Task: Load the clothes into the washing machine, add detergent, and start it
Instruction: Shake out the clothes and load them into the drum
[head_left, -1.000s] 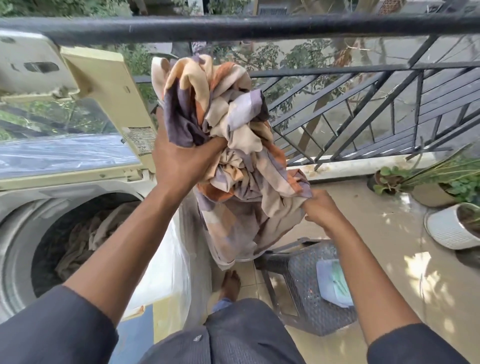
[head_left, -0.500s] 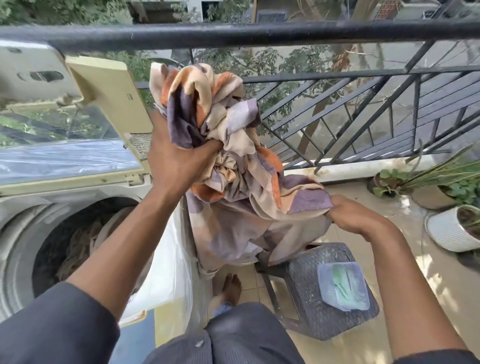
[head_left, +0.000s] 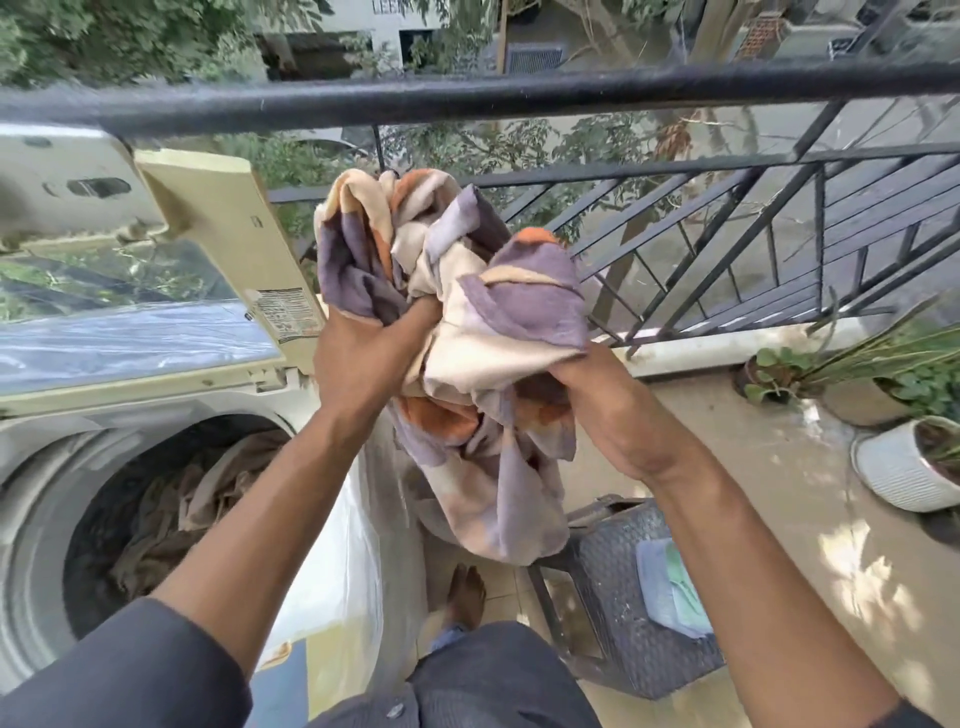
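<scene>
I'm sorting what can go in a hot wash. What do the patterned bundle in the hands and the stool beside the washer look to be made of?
Patterned cloth: soft woven or fleecy fabric, matt, judging by its loose folds and drape; the fibre cannot be told. Stool: dark grey, probably moulded plastic, with a woven-look texture and a slight sheen.

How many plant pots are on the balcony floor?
2 show clearly: a small dark pot by the railing's base and a white ribbed pot at the right edge. Leaves between them may hide another.
</scene>
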